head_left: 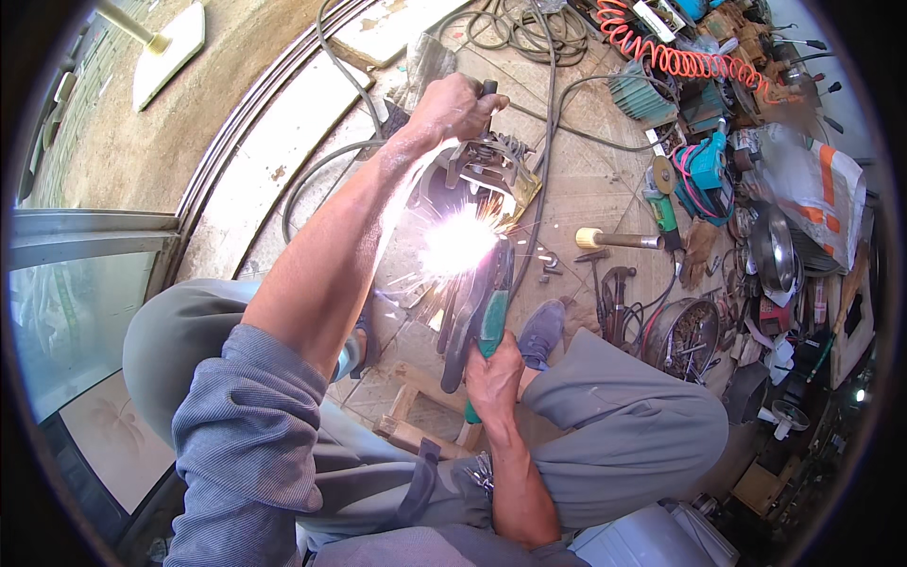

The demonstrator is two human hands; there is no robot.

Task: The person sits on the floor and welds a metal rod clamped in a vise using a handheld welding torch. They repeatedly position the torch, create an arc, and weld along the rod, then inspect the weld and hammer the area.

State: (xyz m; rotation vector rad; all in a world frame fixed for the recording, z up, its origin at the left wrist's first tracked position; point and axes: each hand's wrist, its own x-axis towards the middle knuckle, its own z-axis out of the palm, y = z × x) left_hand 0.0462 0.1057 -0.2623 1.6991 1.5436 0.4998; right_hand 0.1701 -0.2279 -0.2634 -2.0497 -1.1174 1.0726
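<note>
While sparks blaze, glare hiding the contact, the metal workpiece sits between both hands: the left hand, beyond it, clenches a black handle; the right hand, nearer, wraps a green-handled tool. Dark cable crowds its right; farther right, a hammer, grinder and coiled orange hose!

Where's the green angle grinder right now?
Head view, right of centre: the green angle grinder sits up and right of the right hand, just left of the teal machine with the pink cord.
</note>
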